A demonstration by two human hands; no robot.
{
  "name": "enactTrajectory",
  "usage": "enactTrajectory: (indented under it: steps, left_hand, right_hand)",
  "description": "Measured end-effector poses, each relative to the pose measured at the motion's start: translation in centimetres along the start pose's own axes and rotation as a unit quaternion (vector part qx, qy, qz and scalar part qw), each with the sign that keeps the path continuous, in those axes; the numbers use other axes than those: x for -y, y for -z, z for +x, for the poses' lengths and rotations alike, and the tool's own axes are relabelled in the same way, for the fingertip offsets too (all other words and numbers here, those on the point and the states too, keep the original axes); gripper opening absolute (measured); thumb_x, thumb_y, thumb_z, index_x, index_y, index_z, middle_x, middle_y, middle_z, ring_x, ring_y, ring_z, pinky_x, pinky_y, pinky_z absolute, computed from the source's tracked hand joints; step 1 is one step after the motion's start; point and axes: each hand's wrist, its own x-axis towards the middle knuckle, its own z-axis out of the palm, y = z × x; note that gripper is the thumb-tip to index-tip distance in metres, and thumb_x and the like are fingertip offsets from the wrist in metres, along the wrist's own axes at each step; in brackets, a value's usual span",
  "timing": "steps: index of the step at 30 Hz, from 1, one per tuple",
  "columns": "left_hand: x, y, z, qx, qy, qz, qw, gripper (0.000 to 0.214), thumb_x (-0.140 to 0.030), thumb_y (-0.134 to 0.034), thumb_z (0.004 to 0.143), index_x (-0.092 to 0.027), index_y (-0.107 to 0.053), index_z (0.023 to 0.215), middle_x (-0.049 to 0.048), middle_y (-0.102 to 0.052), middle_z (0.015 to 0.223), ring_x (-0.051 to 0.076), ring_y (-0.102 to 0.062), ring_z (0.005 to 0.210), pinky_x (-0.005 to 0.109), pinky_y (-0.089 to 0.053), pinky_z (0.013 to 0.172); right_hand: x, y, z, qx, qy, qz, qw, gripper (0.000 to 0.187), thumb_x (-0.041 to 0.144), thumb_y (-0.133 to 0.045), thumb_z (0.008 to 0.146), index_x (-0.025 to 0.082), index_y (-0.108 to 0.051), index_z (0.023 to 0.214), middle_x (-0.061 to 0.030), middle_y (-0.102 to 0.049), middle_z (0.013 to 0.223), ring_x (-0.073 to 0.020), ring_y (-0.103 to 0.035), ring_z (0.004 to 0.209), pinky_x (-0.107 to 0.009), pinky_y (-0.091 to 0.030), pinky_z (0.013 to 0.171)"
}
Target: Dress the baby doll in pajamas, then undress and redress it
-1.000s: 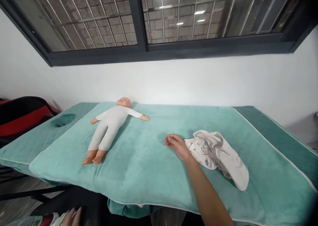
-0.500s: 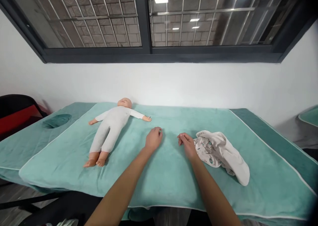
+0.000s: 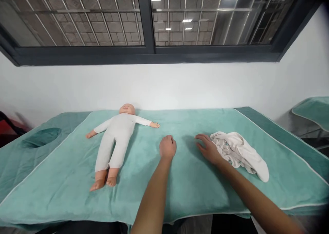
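Observation:
A baby doll (image 3: 117,134) in a pale one-piece suit lies on its back on the teal towel (image 3: 144,179) that covers the table, arms spread, head toward the wall. My left hand (image 3: 167,147) rests on the towel just right of the doll, fingers curled under into a loose fist, nothing in it. My right hand (image 3: 208,149) lies flat on the towel with fingers stretched out, its back edge touching a crumpled white printed garment (image 3: 240,153) that lies to its right.
The table has a round face hole (image 3: 41,138) at its left end. A white wall with a dark-framed barred window (image 3: 146,21) runs behind. Another teal-covered table (image 3: 312,110) stands at the far right. Red and black furniture (image 3: 7,131) shows at the left edge.
My left hand came up from below onto the towel beside the doll. My right hand has flattened out next to the garment. The view has shifted right and closer.

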Motion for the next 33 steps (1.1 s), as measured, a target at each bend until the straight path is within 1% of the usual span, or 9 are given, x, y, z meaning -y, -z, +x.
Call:
enactTrajectory:
  steps: [4, 8, 11, 15, 21, 24, 27, 30, 33]
  left_hand:
    - [0.0, -0.2, 0.1, -0.002, 0.000, -0.006, 1.000, 0.020, -0.020, -0.041, 0.094, -0.019, -0.061, 0.095, 0.0110, -0.067, 0.097, 0.024, -0.060, 0.096, 0.035, -0.042, 0.080]
    - [0.1, -0.2, 0.1, -0.001, -0.002, -0.015, 1.000, 0.019, -0.020, -0.041, 0.094, -0.019, -0.060, 0.094, 0.0111, -0.067, 0.096, 0.025, -0.060, 0.095, 0.035, -0.042, 0.079]
    - [0.2, -0.2, 0.1, 0.000, -0.004, -0.021, 1.000, 0.020, -0.020, -0.041, 0.094, -0.019, -0.060, 0.094, 0.0112, -0.066, 0.096, 0.025, -0.059, 0.095, 0.034, -0.042, 0.079]
    - [0.2, -0.1, 0.1, 0.002, -0.006, -0.027, 1.000, 0.020, -0.019, -0.040, 0.094, -0.018, -0.060, 0.093, 0.0113, -0.067, 0.096, 0.025, -0.059, 0.095, 0.035, -0.042, 0.079]
    - [0.2, -0.1, 0.1, 0.001, -0.004, -0.036, 0.999, 0.021, -0.020, -0.040, 0.094, -0.019, -0.061, 0.093, 0.0116, -0.067, 0.097, 0.025, -0.060, 0.095, 0.035, -0.042, 0.081]
    - [0.1, -0.1, 0.1, -0.002, 0.001, -0.040, 0.999, 0.022, -0.021, -0.039, 0.095, -0.019, -0.061, 0.093, 0.0124, -0.067, 0.097, 0.025, -0.060, 0.097, 0.035, -0.042, 0.081]
    - [0.1, -0.2, 0.1, -0.003, 0.007, -0.050, 0.999, 0.024, -0.026, -0.039, 0.096, -0.019, -0.061, 0.097, 0.0118, -0.067, 0.099, 0.025, -0.060, 0.099, 0.035, -0.042, 0.083]
    - [0.2, -0.2, -0.1, -0.005, 0.022, -0.073, 0.997, 0.031, -0.041, -0.041, 0.098, -0.019, -0.058, 0.112, 0.0097, -0.067, 0.098, 0.024, -0.062, 0.097, 0.034, -0.044, 0.083]
    - [0.6, 0.0, -0.2, -0.029, 0.042, -0.174, 0.983, 0.053, -0.052, -0.052, 0.092, -0.018, -0.045, 0.132, 0.0100, -0.065, 0.113, 0.021, -0.064, 0.094, 0.032, -0.047, 0.082]
  right_hand:
    - [-2.8, 7.4, 0.0, 0.035, 0.043, -0.271, 0.961, 0.034, 0.031, -0.048, 0.093, 0.020, -0.064, 0.121, -0.0134, -0.059, 0.134, -0.0291, -0.053, 0.124, -0.047, -0.039, 0.106]
    - [-4.6, 14.7, -0.3, 0.145, -0.086, -0.428, 0.888, 0.037, 0.033, -0.042, 0.094, 0.026, -0.061, 0.126, -0.0101, -0.064, 0.129, -0.0294, -0.059, 0.113, -0.043, -0.044, 0.090]
    - [-4.2, 17.8, 0.8, 0.180, -0.166, -0.449, 0.859, 0.036, 0.036, -0.036, 0.096, 0.028, -0.064, 0.118, -0.0086, -0.068, 0.119, -0.0274, -0.063, 0.101, -0.035, -0.041, 0.071]
    - [-1.8, 20.4, 4.6, 0.098, -0.244, -0.423, 0.867, 0.038, 0.048, -0.044, 0.091, 0.022, -0.069, 0.102, -0.0130, -0.070, 0.104, -0.0256, -0.060, 0.085, -0.034, -0.036, 0.066]
    - [2.7, 23.6, 10.6, -0.092, -0.251, -0.258, 0.928, 0.034, 0.046, -0.055, 0.084, 0.013, -0.064, 0.080, -0.0135, -0.064, 0.077, -0.0152, -0.049, 0.067, -0.034, -0.035, 0.065]
    - [4.4, 23.4, 13.2, -0.160, -0.220, -0.198, 0.942, 0.033, 0.047, -0.057, 0.082, 0.014, -0.061, 0.081, -0.0093, -0.060, 0.078, -0.0128, -0.048, 0.068, -0.032, -0.036, 0.065]
    - [6.1, 20.7, 15.6, -0.139, -0.176, -0.128, 0.966, 0.030, 0.045, -0.059, 0.082, 0.014, -0.059, 0.084, -0.0058, -0.058, 0.081, -0.0118, -0.049, 0.072, -0.029, -0.037, 0.067]
    - [8.0, 15.3, 16.7, -0.059, -0.146, -0.039, 0.987, 0.028, 0.043, -0.059, 0.081, 0.015, -0.058, 0.083, -0.0009, -0.056, 0.074, -0.0104, -0.050, 0.067, -0.025, -0.037, 0.062]
    - [9.8, 8.4, 16.2, 0.091, -0.102, 0.090, 0.987, 0.028, 0.044, -0.058, 0.079, 0.017, -0.053, 0.078, 0.0029, -0.050, 0.067, -0.0102, -0.047, 0.062, -0.024, -0.035, 0.058]
